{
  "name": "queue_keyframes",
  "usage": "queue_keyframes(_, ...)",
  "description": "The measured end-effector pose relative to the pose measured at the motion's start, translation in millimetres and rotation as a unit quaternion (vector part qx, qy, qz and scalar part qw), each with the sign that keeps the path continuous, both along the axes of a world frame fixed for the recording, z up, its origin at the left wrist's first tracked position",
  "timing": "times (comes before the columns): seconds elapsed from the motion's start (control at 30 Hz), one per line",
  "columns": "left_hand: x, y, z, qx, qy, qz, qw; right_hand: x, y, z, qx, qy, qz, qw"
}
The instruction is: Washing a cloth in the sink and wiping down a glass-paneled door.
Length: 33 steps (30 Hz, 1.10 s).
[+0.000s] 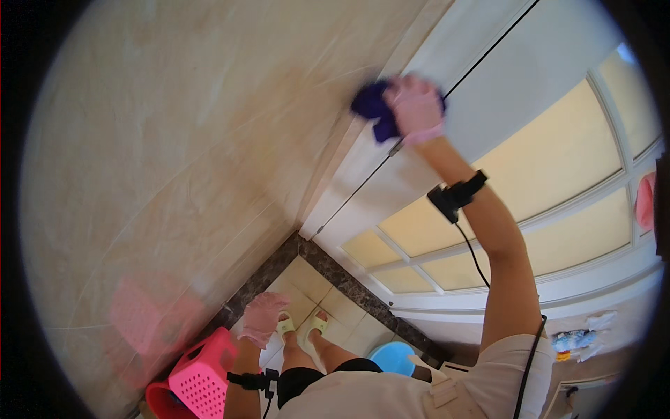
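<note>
My right hand [419, 108], in a pink glove, is stretched up to the white door frame [349, 183]. It presses a dark purple cloth [375, 105] against the frame, beside the narrow dark gap along the door [488, 105]. Hand and cloth are smeared by motion, and part of the cloth lies hidden under the palm. Low on the left hangs my left hand [264, 318], also gloved in pink, near the marbled wall. Its fingers cannot be made out.
Below my left arm stand a pink perforated plastic stool [202, 377] and a red tub [164, 403]. A light blue basin [393, 357] sits on the tiled floor right of my feet. Dark skirting [349, 276] runs under door and wall; black cables follow both arms.
</note>
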<state>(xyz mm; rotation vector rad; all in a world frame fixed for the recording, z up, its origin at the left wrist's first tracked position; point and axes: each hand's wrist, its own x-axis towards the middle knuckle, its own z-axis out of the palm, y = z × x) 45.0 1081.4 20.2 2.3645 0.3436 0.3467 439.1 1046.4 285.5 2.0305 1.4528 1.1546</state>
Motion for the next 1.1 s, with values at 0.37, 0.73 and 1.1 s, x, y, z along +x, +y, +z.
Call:
queue_keyframes(0.37, 36.8, 13.7, -3.6, 0.015, 0.07, -0.071, 0.995, 25.9, -37.9, -124.6, -0.105, 0.025, 0.072, 0.992)
queue_keyframes(0.73, -1.2, 21.9, -22.3, 0.013, 0.176, 0.012, 0.984, -1.3, -38.9, 5.5, 0.075, -0.074, -0.026, 0.994)
queue_keyframes(1.1, 1.8, -5.2, -12.0, -0.044, 0.081, 0.022, 0.995, 0.5, -24.7, -192.8, -0.2, 0.104, -0.062, 0.972)
